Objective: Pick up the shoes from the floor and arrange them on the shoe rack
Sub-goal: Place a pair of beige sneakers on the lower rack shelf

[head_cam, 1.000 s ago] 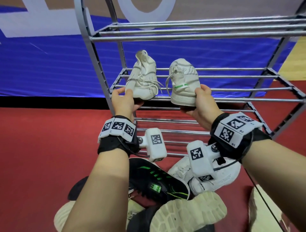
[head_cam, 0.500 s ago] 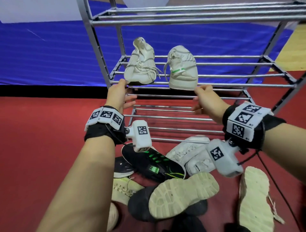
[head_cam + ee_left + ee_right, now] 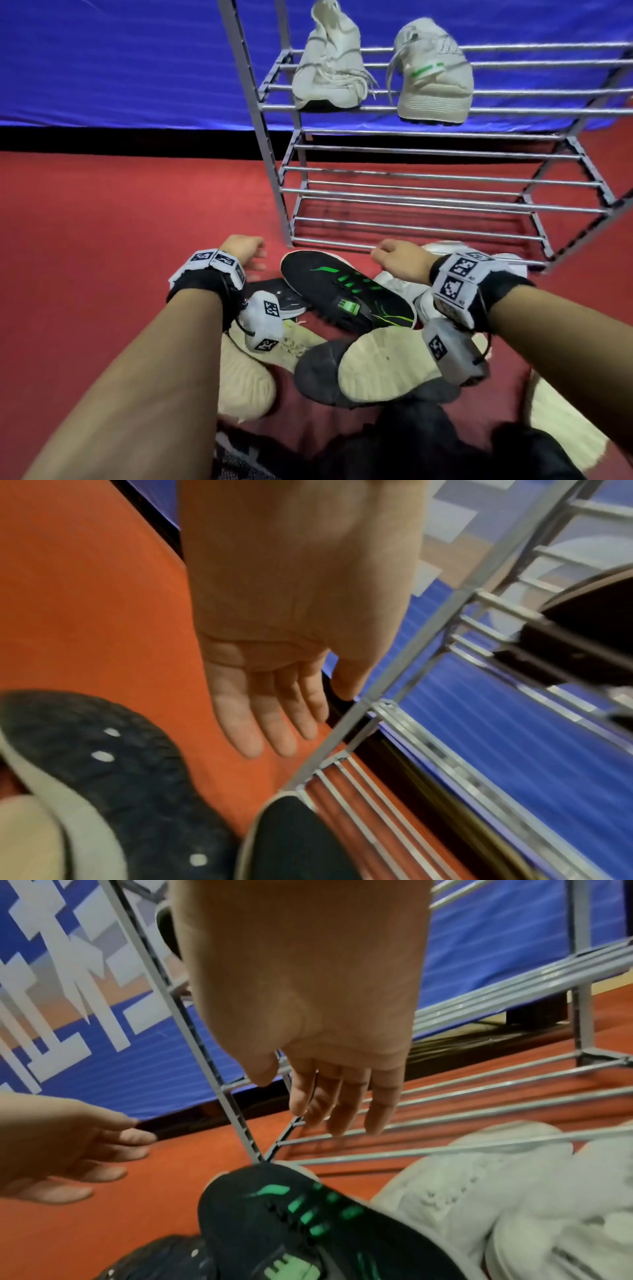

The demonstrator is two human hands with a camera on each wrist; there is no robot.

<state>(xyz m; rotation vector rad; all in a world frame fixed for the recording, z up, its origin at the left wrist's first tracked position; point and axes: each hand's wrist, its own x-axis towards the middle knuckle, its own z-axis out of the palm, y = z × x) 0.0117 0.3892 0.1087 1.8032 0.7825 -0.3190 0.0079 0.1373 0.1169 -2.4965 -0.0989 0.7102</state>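
Two white sneakers [image 3: 329, 65] [image 3: 433, 73] stand side by side on the left of the middle shelf of the grey metal shoe rack [image 3: 445, 186]. On the red floor in front of it lies a pile of shoes, with a black sneaker with green marks [image 3: 346, 291] [image 3: 308, 1218] on top. My left hand [image 3: 245, 251] [image 3: 274, 710] hovers open just left of that sneaker's toe, holding nothing. My right hand [image 3: 399, 258] [image 3: 335, 1102] hangs open above its right side, fingers relaxed and empty. A second black shoe [image 3: 113, 777] lies under my left wrist.
White sneakers [image 3: 496, 1191] lie at the right of the pile by the rack's bottom bars. A shoe with a cream sole up [image 3: 387, 363] and a cream shoe [image 3: 246, 373] lie nearer me. A blue padded wall [image 3: 120, 61] stands behind the rack.
Both hands have let go of the two white sneakers on the shelf and dropped down to the pile on the floor. The view has tilted downward.
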